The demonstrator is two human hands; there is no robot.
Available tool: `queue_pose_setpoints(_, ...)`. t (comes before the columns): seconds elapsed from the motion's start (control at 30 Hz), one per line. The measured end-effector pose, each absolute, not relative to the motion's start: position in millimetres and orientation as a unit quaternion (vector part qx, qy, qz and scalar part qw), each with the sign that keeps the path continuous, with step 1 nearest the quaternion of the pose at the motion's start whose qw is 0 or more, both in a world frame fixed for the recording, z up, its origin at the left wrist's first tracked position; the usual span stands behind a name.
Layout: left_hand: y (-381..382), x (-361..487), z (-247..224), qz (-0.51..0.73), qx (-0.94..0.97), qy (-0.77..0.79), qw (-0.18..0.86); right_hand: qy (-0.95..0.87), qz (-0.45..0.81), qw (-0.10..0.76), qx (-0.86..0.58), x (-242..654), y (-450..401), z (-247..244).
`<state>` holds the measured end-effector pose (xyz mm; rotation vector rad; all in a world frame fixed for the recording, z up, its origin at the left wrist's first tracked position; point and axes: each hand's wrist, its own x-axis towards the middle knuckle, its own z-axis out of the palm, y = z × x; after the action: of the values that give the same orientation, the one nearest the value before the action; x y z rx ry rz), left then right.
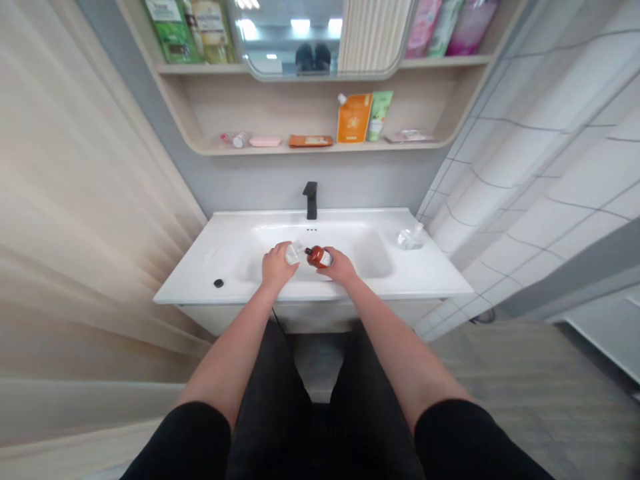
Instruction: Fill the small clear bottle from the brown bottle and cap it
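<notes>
Over the front of the white sink point(373, 257), my left hand point(277, 267) is wrapped round a small clear plastic bottle point(295, 253). My right hand point(341, 265) grips a reddish-brown bottle point(319, 257) with a white label and a black top. That bottle lies tilted on its side, its black top pointing left at the clear bottle. The two bottles nearly meet; whether they touch I cannot tell. What the clear bottle contains is too blurred to make out.
Behind the sink stands a black faucet point(311, 200). Clear plastic bottles point(411, 237) lie on the counter's right end, and a black round cap point(219, 283) is at its left. A shelf point(270, 151) above carries an orange pouch point(354, 119) and a green tube point(380, 115). A curtain point(90, 200) hangs left.
</notes>
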<state>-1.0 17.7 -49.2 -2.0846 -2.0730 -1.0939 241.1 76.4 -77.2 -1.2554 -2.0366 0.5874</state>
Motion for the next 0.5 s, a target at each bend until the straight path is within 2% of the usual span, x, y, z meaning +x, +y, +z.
queue_pose_setpoints(0.5,11.9,3.1,-48.8,-0.312,-0.681,-0.661,0.038,-0.785,0.230,0.309,-0.486,240.4,76.1,-76.5)
